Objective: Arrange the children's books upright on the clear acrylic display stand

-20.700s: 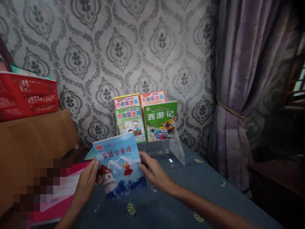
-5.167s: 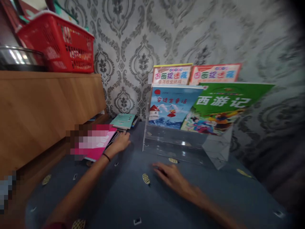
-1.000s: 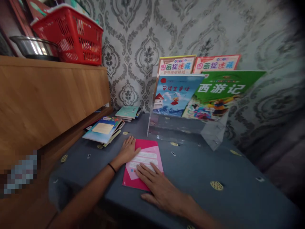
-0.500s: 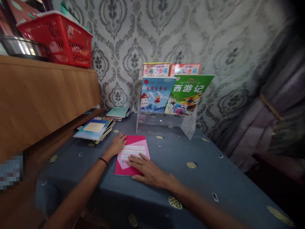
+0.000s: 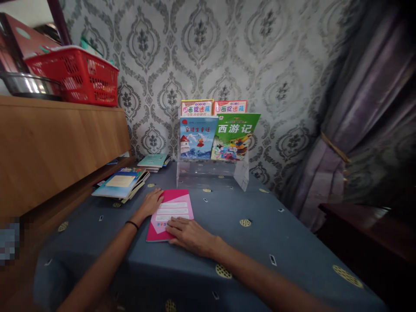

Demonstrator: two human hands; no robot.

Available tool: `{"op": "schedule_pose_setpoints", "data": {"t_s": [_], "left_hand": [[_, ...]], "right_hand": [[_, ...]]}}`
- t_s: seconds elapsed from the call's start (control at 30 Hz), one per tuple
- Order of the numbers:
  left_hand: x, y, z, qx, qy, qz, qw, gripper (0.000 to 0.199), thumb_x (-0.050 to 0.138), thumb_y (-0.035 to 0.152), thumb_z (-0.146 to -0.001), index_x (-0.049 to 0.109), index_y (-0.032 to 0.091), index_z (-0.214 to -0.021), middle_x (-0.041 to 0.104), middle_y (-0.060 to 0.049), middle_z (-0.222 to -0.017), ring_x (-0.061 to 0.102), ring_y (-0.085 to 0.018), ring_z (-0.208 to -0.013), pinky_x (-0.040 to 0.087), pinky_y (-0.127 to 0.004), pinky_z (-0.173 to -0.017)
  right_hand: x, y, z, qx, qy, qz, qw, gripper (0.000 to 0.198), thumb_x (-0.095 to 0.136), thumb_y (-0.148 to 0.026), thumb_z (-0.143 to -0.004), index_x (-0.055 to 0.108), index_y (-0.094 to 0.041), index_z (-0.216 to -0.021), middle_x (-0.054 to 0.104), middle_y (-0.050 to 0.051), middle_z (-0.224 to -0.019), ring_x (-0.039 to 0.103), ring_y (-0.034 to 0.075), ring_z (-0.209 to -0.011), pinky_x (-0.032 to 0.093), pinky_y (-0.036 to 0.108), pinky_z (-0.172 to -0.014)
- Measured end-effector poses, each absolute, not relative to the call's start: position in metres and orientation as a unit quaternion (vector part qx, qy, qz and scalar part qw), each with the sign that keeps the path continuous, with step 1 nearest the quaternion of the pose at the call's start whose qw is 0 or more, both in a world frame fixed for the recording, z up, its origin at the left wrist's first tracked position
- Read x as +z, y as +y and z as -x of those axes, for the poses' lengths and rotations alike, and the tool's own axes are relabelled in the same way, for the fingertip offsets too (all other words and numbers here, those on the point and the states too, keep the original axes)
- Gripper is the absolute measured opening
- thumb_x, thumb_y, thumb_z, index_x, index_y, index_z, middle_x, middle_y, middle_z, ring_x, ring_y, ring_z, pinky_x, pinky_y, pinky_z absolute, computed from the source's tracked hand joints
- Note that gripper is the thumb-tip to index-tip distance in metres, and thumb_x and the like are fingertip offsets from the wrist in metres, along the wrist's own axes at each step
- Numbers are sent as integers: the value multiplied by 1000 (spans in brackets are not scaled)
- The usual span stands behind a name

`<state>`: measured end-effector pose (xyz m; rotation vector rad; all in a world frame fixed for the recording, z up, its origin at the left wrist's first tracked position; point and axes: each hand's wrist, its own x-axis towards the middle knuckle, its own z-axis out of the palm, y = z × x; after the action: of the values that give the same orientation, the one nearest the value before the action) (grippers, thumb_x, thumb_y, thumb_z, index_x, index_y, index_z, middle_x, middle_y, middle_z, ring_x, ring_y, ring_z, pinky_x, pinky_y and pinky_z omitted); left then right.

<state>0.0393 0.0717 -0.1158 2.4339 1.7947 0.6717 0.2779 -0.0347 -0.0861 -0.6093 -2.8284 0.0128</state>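
Observation:
A pink-and-magenta book [image 5: 175, 197] lies flat on the blue tablecloth, with a block of small print facing up. My left hand [image 5: 152, 202] rests on its upper left edge, fingers extended over the margin. Across the lower right part of the same book lies my right hand [image 5: 188, 235], palm down with the fingers stretched out and close together. It covers the lower print and the bottom right corner. Neither hand grips anything.
Behind the book stands a clear acrylic rack [image 5: 208, 177] holding a blue book [image 5: 198, 145], a green book [image 5: 232, 138] and two others. Book piles [image 5: 121, 182] lie at the left beside a wooden cabinet [image 5: 65, 138], which bears a red basket [image 5: 84, 78] and a metal basin [image 5: 32, 86].
The camera view has turned to the right, so everything appears further left. My right hand's fingers have drawn closer together on the book. My left hand stays at the book's left edge.

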Motion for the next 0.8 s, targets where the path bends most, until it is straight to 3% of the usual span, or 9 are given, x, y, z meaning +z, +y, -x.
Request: {"op": "schedule_pose_setpoints", "data": {"t_s": [0.17,0.3,0.53,0.8], "left_hand": [[-116,73,-38,233,574,-784,25,44,40,25,-97,63,13,-132,58,-15,-145,52,-24,-137,36,-44,-119],[-114,74,-34,249,576,-778,29,44,35,16,-95,67,10,-125,63,-16,-139,58,-24,-131,39,-43,-118],[-111,74,-29,273,572,-772,39,40,38,10,-91,69,14,-116,71,-13,-122,64,-23,-117,47,-42,-110],[-112,76,-20,293,580,-760,34,44,37,3,-87,68,16,-115,71,-10,-114,64,-22,-111,50,-40,-105]], "right_hand": [[-83,-36,-281,19,-971,208,120,41,51,-39,-103,61,-14,-134,60,14,-141,53,25,-136,41,41,-115],[-79,-35,-289,100,-960,207,158,42,54,-38,-101,63,-13,-134,60,14,-142,54,23,-134,39,39,-116],[-80,-19,-290,242,-920,193,239,35,51,-37,-102,72,-15,-119,72,11,-124,61,19,-124,43,38,-111],[-87,-16,-285,249,-910,187,275,29,53,-32,-99,73,-16,-112,74,11,-117,64,20,-117,46,41,-107]]}}
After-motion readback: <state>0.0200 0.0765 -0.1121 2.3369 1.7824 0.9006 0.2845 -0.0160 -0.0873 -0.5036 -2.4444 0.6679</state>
